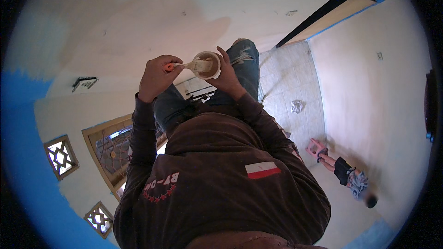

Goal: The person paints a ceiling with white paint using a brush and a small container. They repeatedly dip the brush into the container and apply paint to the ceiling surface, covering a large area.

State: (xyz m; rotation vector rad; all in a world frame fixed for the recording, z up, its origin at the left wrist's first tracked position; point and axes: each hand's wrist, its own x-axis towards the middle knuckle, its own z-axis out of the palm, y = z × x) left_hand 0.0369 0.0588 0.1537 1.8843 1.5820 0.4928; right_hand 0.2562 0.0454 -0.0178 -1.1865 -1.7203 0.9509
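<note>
My left hand (158,76) is closed around the orange handle of a paintbrush (189,65). The brush's pale, coated head dips into a small whitish cup (218,68). My right hand (229,79) is wrapped round the cup's right and lower side, with a finger raised along its rim. The cup is tilted so that its opening shows, and its inside is smeared with cream-coloured paint. Both hands are in front of my body, above my jeans-clad legs (247,67).
Pale walls with bright blue patches (20,110) surround me. A dark-edged door (332,16) stands far right. On the tiled floor (286,76) lies a shiny crumpled bag (296,106). Another person (355,182) is by the right wall near a pink stool (316,147). A wooden-framed window (113,147) is at left.
</note>
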